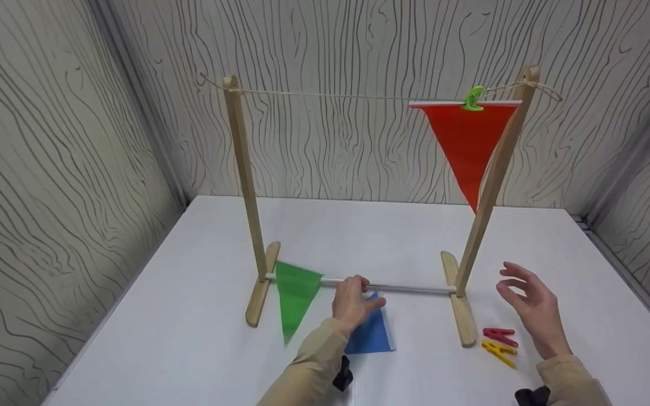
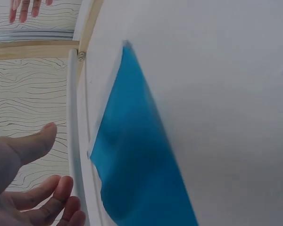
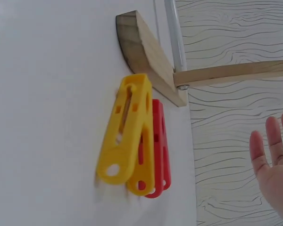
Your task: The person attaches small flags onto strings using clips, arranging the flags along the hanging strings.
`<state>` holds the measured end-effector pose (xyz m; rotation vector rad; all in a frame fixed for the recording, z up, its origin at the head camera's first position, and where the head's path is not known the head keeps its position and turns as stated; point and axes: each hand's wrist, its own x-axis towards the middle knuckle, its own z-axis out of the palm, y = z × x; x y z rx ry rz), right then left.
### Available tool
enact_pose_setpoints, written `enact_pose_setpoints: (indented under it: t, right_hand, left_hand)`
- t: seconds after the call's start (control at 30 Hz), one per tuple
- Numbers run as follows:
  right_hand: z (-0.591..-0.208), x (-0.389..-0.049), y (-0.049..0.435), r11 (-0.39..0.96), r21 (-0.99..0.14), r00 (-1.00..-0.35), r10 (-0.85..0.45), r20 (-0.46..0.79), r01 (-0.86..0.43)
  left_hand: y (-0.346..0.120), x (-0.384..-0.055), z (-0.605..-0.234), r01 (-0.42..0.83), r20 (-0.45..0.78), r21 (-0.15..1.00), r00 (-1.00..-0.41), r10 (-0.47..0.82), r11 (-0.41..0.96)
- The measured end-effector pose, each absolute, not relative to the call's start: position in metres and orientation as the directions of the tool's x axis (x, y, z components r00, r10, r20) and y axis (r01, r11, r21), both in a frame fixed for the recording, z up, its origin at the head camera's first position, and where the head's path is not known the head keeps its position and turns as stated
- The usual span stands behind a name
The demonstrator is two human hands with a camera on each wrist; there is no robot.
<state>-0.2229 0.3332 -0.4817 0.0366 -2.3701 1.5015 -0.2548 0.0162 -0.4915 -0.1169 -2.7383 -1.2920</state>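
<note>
My left hand is over the blue triangular pennant, close to the stand's white crossbar; nothing shows between its thumb and fingers in the left wrist view. The blue pennant lies on the table with part of its edge lifted. Beside that hand, a green pennant lies partly across the crossbar. My right hand hovers at the right with loosely bent fingers, holding nothing. Near it lie a red clothespin and a yellow clothespin. A red pennant hangs from the string under a green clip.
A string runs between the left wooden post and the right wooden post. The white crossbar joins them low down. Wooden feet, such as the right one, rest on the white table. Patterned walls enclose it.
</note>
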Motion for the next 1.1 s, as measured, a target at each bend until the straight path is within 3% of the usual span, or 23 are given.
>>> enact_pose_setpoints:
  t: [0.27, 0.47, 0.8, 1.1]
  right_hand:
    - [-0.496, -0.218, 0.354, 0.494, -0.869, -0.994, 0.089, 0.062, -0.010]
    - [-0.502, -0.219, 0.369, 0.562, -0.819, -0.992, 0.029, -0.123, 0.118]
    - [-0.503, -0.220, 0.379, 0.583, -0.802, -0.974, -0.078, -0.213, 0.129]
    - [-0.507, -0.223, 0.386, 0.585, -0.801, -0.959, -0.135, -0.250, 0.126]
  left_hand:
    - [0.016, -0.252, -0.499, 0.168, 0.184, 0.590, -0.980, 0.071, 0.789]
    - [0.017, -0.252, -0.504, 0.138, 0.147, 0.551, -0.987, 0.067, 0.823]
    - [0.017, -0.253, -0.509, 0.144, 0.171, 0.516, -0.983, 0.063, 0.844]
    - [0.013, -0.258, -0.510, 0.147, 0.182, 0.557, -0.982, 0.053, 0.817]
